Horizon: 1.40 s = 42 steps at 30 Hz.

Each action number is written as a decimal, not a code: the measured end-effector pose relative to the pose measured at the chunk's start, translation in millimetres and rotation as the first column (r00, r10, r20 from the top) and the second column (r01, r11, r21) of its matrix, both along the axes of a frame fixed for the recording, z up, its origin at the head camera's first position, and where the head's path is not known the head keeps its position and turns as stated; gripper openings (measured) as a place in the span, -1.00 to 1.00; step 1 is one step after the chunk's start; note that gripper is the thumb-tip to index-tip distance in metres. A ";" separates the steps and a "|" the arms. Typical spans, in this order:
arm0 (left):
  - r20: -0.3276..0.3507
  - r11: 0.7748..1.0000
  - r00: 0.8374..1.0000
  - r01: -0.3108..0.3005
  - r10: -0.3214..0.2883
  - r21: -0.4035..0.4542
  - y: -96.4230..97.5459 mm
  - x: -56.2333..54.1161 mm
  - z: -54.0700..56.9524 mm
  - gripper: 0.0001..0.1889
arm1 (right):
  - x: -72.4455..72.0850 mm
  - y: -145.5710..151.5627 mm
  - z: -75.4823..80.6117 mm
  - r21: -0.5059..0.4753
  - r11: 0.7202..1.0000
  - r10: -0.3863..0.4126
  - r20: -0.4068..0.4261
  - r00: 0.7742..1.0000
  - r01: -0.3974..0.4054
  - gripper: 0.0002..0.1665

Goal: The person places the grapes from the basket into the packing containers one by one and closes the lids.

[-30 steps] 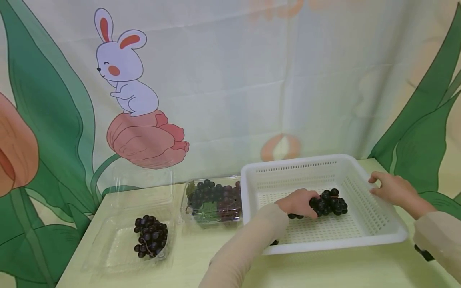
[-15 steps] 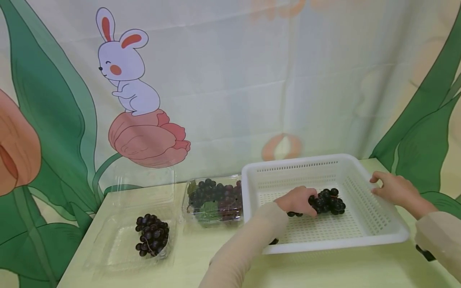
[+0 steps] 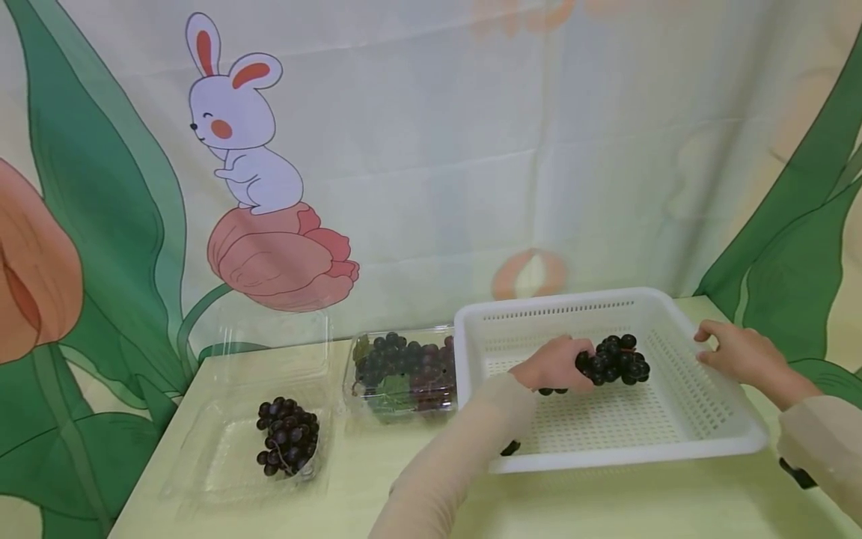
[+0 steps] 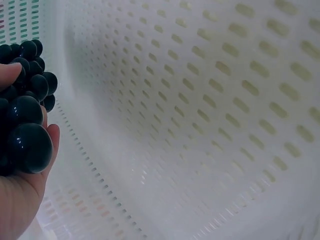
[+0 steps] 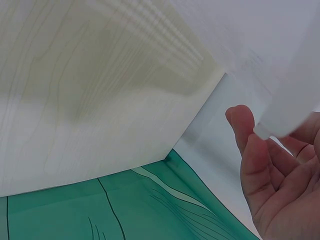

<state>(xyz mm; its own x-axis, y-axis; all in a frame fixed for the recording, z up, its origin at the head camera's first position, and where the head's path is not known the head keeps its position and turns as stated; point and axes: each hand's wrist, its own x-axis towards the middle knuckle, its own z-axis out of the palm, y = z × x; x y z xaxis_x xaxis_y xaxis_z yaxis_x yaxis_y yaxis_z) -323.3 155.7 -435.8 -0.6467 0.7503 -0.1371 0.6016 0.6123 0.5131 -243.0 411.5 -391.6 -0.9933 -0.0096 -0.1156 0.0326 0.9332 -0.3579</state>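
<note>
My left hand (image 3: 555, 363) is inside the white plastic basket (image 3: 606, 455), holding a bunch of dark grapes (image 3: 614, 361) by its left side. The left wrist view shows the thumb over the glossy grapes (image 4: 30, 147) and fingers beneath them. A few more dark grapes show under the hand, and one lies by the basket's near-left corner, partly hidden by the sleeve. At the basket's right side, my right hand (image 3: 744, 355) grips the rim. In the right wrist view, the fingers (image 5: 257, 162) curl at the edge of the rim (image 5: 287, 117).
Left on the table (image 3: 377, 471) lies an opened clear clamshell box (image 3: 222, 457) with a bunch of dark grapes (image 3: 289, 436) in it. A closed clear box (image 3: 404, 372) of grapes and leaves stands against the basket's left side. Behind hangs a printed curtain (image 3: 417, 165).
The left hand has raised the bunch of grapes slightly off the basket floor in the last half second. The right hand stays at the rim. The head view has shifted a little.
</note>
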 end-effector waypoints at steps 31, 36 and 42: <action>-0.112 0.993 0.994 0.027 -0.015 0.114 -21.6 4.6 48.1 -0.51 | -0.2 -1.8 1.0 -0.001 1.000 0.001 0.021 1.000 -0.001 -0.62; -0.098 0.995 0.995 0.006 0.004 0.101 -29.9 4.2 56.0 -0.51 | -0.3 0.0 -1.4 -0.005 1.000 0.015 0.010 1.000 -0.015 -0.61; -0.115 0.993 0.993 0.022 -0.009 0.116 -41.1 6.2 67.3 -0.54 | 0.1 -0.3 -1.7 -0.018 1.000 0.018 0.013 1.000 -0.018 -0.60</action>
<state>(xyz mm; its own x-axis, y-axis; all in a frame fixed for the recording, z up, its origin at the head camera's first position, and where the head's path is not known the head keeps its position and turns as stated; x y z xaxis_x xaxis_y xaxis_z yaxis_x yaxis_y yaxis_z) -317.1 114.6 -368.5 -0.6412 0.7669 0.0257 0.6692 0.5425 0.5078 -242.8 411.2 -393.3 -0.9913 -0.0299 -0.1284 0.0204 0.9273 -0.3738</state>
